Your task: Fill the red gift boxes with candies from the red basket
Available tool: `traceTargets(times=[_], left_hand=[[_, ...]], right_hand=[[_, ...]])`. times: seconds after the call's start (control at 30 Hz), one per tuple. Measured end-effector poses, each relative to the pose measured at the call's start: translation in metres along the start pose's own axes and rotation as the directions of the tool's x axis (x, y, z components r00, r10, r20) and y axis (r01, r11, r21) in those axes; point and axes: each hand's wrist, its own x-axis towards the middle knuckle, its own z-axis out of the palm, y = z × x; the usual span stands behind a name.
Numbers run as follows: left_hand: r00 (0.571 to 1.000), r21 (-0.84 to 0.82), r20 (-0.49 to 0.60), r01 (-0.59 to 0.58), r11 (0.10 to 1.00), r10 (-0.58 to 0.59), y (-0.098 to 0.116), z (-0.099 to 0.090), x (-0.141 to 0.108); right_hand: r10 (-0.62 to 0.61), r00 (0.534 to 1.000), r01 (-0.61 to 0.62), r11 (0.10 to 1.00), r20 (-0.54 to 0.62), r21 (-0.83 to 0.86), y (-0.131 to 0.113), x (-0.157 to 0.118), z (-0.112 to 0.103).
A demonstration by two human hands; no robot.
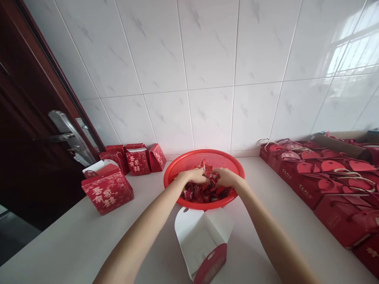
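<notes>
Both hands reach into a red plastic basket (204, 154) that holds many small red-wrapped sweets (204, 194). My left hand (196, 176) is over the sweets on the left, its fingers bent down among them. On the right, my right hand (225, 177) has its fingertips curled onto the wrappers. What either hand grips, if anything, is hidden by the fingers and the sweets. An open box (198, 240), white inside with a red front flap, stands between my forearms, just in front of the basket.
Several red boxes (137, 161) stand at the back left, with a larger one (108, 191) nearer. Rows of red boxes with cord handles (302, 173) fill the right side, beside a cardboard carton (340, 144). A dark door (26, 118) is at the left; a tiled wall stands behind.
</notes>
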Motion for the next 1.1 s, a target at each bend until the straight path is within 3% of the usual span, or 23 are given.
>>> traceTargets(times=[0.3,0.5,0.63,0.77,0.93,1.1], left_hand=[[0.997,-0.076,0.05,0.068,0.995,-0.065,-0.012,0.006,0.003],[0.988,-0.084,-0.096,-0.128,0.988,0.12,-0.009,0.007,0.001],[0.965,-0.071,-0.047,-0.259,0.963,0.256,0.002,0.015,0.005],[0.97,-0.055,-0.022,-0.241,0.969,0.241,0.007,0.022,0.011],[0.979,-0.113,-0.119,-0.181,0.977,0.167,-0.001,0.022,0.011],[0.952,-0.277,-0.261,-0.235,0.932,0.163,-0.005,0.016,0.01]], right_hand=[[0.014,0.998,-0.018,0.998,-0.063,-0.053,0.001,0.001,0.003],[0.021,0.993,-0.026,0.999,-0.112,-0.042,0.0,-0.001,0.004],[0.064,0.986,-0.068,0.998,-0.151,-0.019,0.0,0.0,0.005],[0.086,0.975,-0.082,0.996,-0.203,0.028,-0.001,-0.001,0.004],[0.114,0.964,-0.09,0.99,-0.241,0.107,0.0,-0.003,0.004],[0.115,0.954,-0.053,0.974,-0.278,0.22,0.002,0.0,0.006]])
